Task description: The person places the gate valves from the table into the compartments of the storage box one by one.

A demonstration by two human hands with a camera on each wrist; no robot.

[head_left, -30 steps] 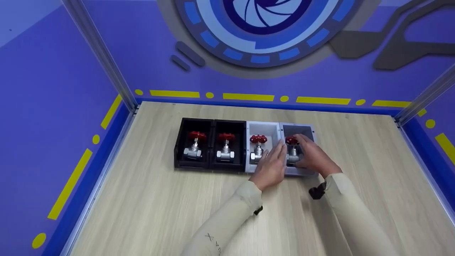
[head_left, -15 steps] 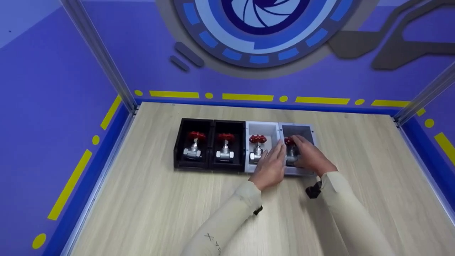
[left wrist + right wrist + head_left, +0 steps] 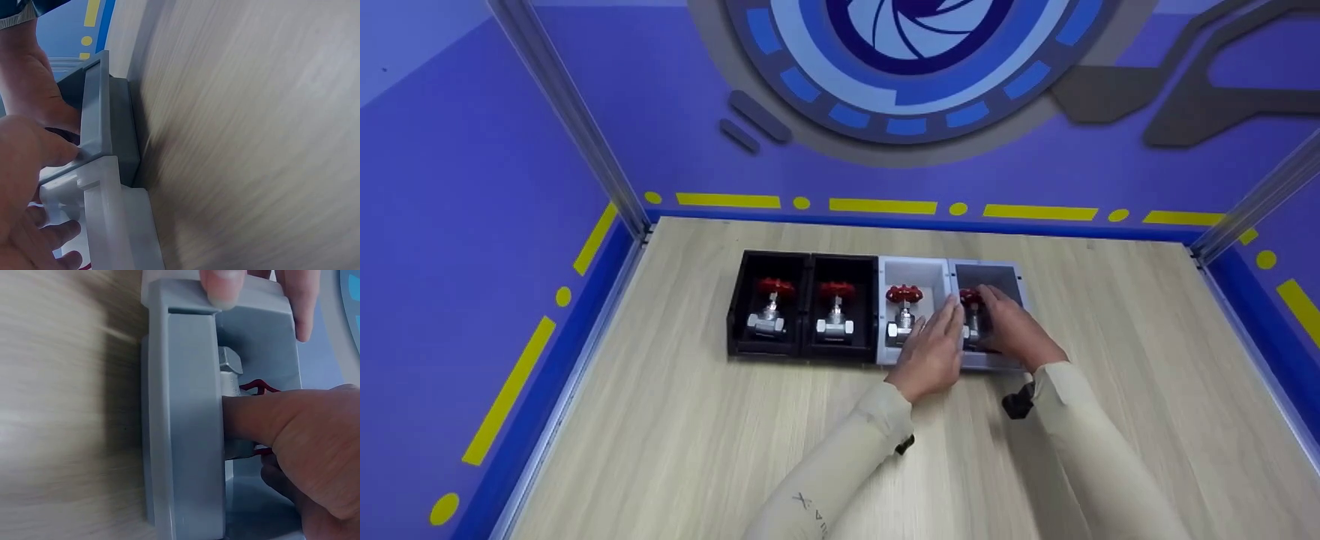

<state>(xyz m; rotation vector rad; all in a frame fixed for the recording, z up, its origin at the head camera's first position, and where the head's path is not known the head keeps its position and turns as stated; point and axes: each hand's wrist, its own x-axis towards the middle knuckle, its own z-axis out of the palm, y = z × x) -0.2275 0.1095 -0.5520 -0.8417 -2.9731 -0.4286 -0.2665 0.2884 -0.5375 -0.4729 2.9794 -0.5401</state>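
Note:
My right hand [image 3: 1024, 330] reaches into the grey bin [image 3: 194, 422] at the row's right end and grips a metal valve [image 3: 228, 385] with a red handwheel [image 3: 969, 295]. In the right wrist view, the hand covers most of the valve. My left hand [image 3: 931, 352] straddles the wall between the white bin [image 3: 107, 225] and the grey bin. Its thumb [image 3: 56, 149] lies at the grey rim while its other fingers [image 3: 62, 233] bend down into the white bin. Beside them a second valve [image 3: 904, 315] stands upright in the white bin.
Two black bins [image 3: 769, 349] continue the row leftward, each holding an upright red-wheeled valve [image 3: 835, 315]. The wooden tabletop [image 3: 675, 435] is bounded by blue printed panels [image 3: 885, 180] at the back and sides, with metal posts [image 3: 570, 112] in the corners.
My right hand and the valve it grips have shifted slightly left inside the grey bin. The left hand and the other valves stay where they were.

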